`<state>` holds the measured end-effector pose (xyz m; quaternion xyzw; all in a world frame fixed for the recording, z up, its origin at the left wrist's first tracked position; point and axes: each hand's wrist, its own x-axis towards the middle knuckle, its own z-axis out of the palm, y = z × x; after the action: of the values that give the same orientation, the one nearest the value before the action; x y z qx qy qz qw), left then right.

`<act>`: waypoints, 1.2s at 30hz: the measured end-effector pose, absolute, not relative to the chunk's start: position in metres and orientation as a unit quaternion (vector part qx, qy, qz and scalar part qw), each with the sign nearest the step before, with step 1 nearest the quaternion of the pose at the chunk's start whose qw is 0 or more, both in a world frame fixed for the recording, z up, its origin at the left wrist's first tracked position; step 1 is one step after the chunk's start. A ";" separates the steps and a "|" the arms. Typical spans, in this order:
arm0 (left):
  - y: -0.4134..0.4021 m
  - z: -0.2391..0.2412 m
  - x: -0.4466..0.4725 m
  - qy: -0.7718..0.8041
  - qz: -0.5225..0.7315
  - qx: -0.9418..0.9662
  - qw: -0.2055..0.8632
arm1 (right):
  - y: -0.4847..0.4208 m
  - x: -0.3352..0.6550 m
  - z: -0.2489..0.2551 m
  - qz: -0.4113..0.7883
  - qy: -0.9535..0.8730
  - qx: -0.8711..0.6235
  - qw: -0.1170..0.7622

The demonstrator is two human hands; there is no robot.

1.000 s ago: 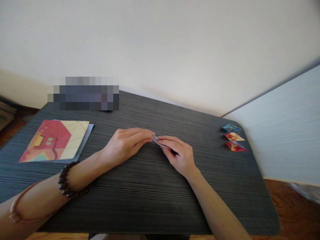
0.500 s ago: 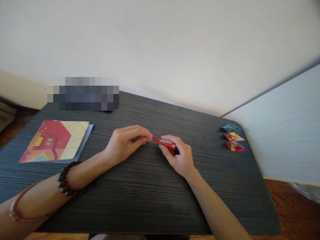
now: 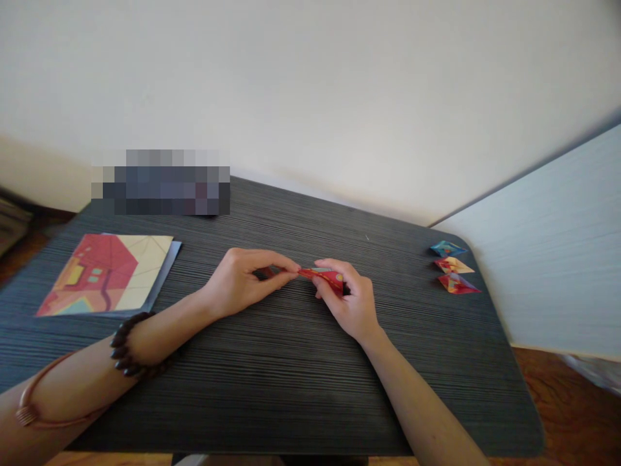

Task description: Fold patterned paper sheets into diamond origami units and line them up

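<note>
Between both hands, over the middle of the table, is a small piece of folded paper (image 3: 332, 277), mostly red with some patterned spots. My left hand (image 3: 247, 278) pinches its narrow left tip between thumb and forefinger. My right hand (image 3: 352, 298) grips the wider right part, thumb in front and fingers behind. The right hand's fingers and palm partly cover the paper. A dark beaded bracelet and a copper-coloured bangle are on my left forearm.
Sheets of printed paper (image 3: 107, 275) lie stacked at the left of the dark table (image 3: 272, 388). Three folded paper pieces, blue (image 3: 448, 248), cream-orange (image 3: 455, 265) and red (image 3: 458, 283), stand in a row near the right edge. A pixelated object (image 3: 165, 188) is at the back left.
Both hands have shifted very slightly to the right, with the paper still between them. The folded paper has turned a little, showing more of its red patterned side.
</note>
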<state>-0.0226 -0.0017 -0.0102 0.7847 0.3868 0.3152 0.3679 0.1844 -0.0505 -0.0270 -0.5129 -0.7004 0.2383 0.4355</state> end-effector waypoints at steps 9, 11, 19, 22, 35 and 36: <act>0.007 0.000 -0.023 0.412 0.256 0.619 0.618 | -0.049 0.184 -0.026 0.224 -0.716 -0.503 0.430; 0.009 0.000 -0.023 0.413 0.247 0.599 0.640 | -0.049 0.184 -0.026 0.214 -0.725 -0.494 0.430; 0.011 -0.004 -0.025 0.423 0.192 0.619 0.633 | -0.049 0.185 -0.026 0.201 -0.741 -0.475 0.430; 0.011 -0.004 -0.024 0.427 0.164 0.660 0.595 | -0.049 0.185 -0.028 0.190 -0.753 -0.468 0.422; 0.008 -0.008 -0.023 0.445 0.204 0.662 0.568 | -0.046 0.184 -0.028 0.339 -0.638 -0.544 0.427; 0.009 -0.008 -0.024 0.447 0.211 0.657 0.569 | -0.046 0.185 -0.029 0.365 -0.617 -0.538 0.443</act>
<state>-0.0236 0.0089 -0.0084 0.6572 0.4467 0.2112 0.5691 0.1848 -0.0456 -0.0293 -0.5381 -0.6171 0.3651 0.4431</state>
